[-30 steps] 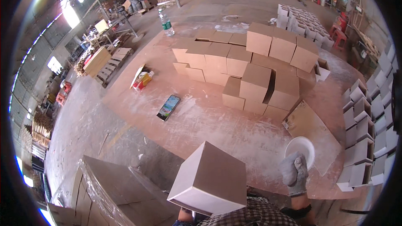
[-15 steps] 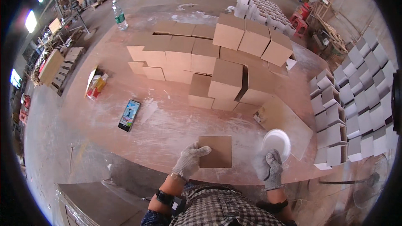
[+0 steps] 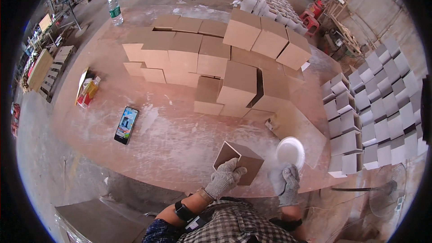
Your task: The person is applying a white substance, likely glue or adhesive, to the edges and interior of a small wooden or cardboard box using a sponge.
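Note:
My left hand [image 3: 224, 179], in a grey knit glove, grips a brown cardboard box [image 3: 250, 164] just above the near edge of the table. The box is tilted, and one hollow end shows at its left. My gloved right hand [image 3: 289, 183] is closed, close to the box's right side. A pale, smeared shape shows at its fingers, too blurred to name. Just beyond that hand sits a round white bowl [image 3: 301, 150], coated with whitish powder inside.
Stacked brown boxes [image 3: 184, 47] fill the table's far middle. A cardboard sheet [image 3: 299, 128] lies under the bowl's far side. Leftward are a phone [image 3: 126, 125], a red-and-yellow packet [image 3: 89, 93] and a water bottle [image 3: 115, 9]. Rows of pale boxes [image 3: 382, 94] stand at right.
The box in my left hand has turned from a flat square face to a tilted pose, its hollow end now showing. My left hand has shifted right; my right hand stays by the bowl.

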Demonstrator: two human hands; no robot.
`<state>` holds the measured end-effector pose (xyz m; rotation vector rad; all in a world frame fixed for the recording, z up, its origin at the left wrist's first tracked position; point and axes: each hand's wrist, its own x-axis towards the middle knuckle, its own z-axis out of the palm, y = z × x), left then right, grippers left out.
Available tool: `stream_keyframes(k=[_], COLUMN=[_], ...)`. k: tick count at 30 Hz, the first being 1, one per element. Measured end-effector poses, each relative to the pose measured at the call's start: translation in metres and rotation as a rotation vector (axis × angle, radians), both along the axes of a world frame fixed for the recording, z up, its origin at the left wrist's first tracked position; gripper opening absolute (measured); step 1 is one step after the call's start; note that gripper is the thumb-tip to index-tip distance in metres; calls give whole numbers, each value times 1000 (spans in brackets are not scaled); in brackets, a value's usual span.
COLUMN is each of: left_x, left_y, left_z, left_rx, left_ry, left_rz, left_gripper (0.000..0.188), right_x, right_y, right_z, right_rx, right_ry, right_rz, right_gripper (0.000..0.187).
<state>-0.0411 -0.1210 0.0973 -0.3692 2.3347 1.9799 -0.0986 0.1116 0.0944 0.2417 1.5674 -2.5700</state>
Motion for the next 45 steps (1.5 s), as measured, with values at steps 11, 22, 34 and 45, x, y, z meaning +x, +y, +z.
stream_keyframes(k=[11,22,34,45], left_x=[-7,-19,137,112], left_y=[-12,-31,-292,-406], left_z=[-7,-73,-82,-47], left_rx=[216,619,-1022,-989], left_ry=[-26,-102,26,-791], left_rz=[-6,13,513,141], left_gripper=[22,36,23,56], right_x=[24,45,28,40], right_y=[-3,-18,-15,-58], right_z=[2,-2,-36,-13], right_rx=[94,117,199,152], right_ry=[-17,56,192,100], right_rz=[-37,80,90,40], right_gripper=[18,20,17,17])
